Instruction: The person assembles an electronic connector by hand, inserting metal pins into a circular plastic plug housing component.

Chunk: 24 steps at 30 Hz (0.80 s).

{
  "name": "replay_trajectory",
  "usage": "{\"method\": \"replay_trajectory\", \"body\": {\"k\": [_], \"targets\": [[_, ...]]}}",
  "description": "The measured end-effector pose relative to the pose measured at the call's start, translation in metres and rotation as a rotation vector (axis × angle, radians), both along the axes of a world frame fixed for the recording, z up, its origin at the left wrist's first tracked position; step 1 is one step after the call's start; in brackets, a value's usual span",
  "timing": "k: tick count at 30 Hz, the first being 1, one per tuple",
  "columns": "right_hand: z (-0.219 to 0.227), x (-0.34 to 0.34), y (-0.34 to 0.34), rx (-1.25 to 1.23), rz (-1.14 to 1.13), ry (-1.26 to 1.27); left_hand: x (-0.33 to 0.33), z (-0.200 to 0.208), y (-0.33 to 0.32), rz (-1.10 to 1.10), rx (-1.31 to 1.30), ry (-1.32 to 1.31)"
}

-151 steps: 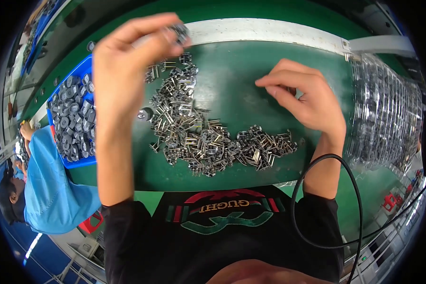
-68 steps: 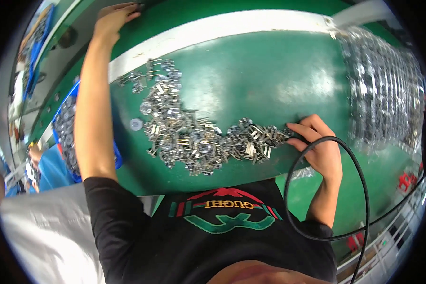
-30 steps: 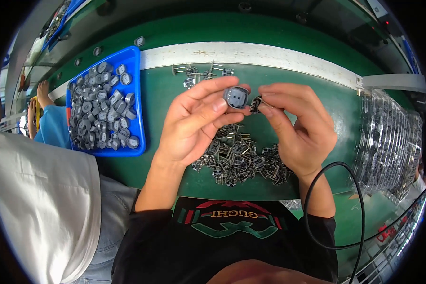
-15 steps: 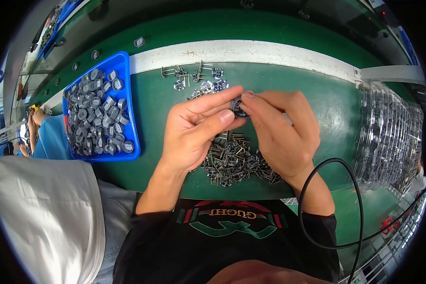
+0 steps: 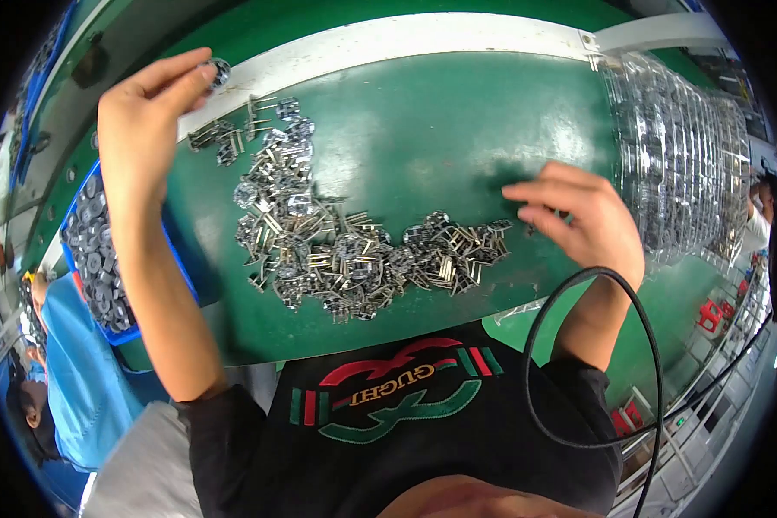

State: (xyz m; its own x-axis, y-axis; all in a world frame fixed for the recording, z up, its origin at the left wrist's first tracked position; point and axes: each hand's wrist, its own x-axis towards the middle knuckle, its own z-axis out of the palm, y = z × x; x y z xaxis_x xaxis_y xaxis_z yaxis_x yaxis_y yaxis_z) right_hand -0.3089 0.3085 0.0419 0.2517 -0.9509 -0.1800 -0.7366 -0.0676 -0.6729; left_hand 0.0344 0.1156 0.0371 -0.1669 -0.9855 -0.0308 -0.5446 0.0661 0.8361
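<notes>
My left hand [image 5: 142, 121] is raised over the white rail at the far left. Its thumb and fingertips pinch a small round part [image 5: 221, 74], dark in the middle with a pale rim, blurred in detail. On the right, my right hand [image 5: 583, 216] hovers over the green tabletop, fingers apart and nothing in them. Between the hands lies a heap of small round circuit boards with long metal pins [image 5: 345, 259]. A few more pinned boards [image 5: 220, 138] lie nearer my left hand.
A blue tray [image 5: 181, 272] full of grey round housings [image 5: 99, 250] stands at the left, partly behind my left forearm. Stacked clear plastic trays [image 5: 682, 155] line the right side. A black cable [image 5: 531, 363] loops by my right arm. A co-worker's blue sleeve [image 5: 86, 363] shows at left.
My hands have come apart. The left moved far left with the round part; the right moved right and opened. The view has shifted, uncovering the heap of boards.
</notes>
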Motion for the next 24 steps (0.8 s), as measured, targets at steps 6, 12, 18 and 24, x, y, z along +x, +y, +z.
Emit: {"method": "replay_trajectory", "body": {"k": [6,12,18,24], "targets": [[-0.025,0.005,0.043,-0.128,-0.191,-0.094,-0.001,-0.044,-0.094,-0.095,-0.063,-0.005],[-0.048,0.022,0.037,-0.343,-0.165,-0.115,-0.012,-0.077,-0.150,0.106,0.023,0.030],[-0.050,0.025,0.031,-0.387,-0.072,-0.072,-0.016,-0.052,-0.134,0.130,0.038,-0.042],[-0.049,0.019,0.027,-0.274,-0.136,-0.231,0.028,-0.031,-0.089,-0.099,-0.299,-0.639]]}}
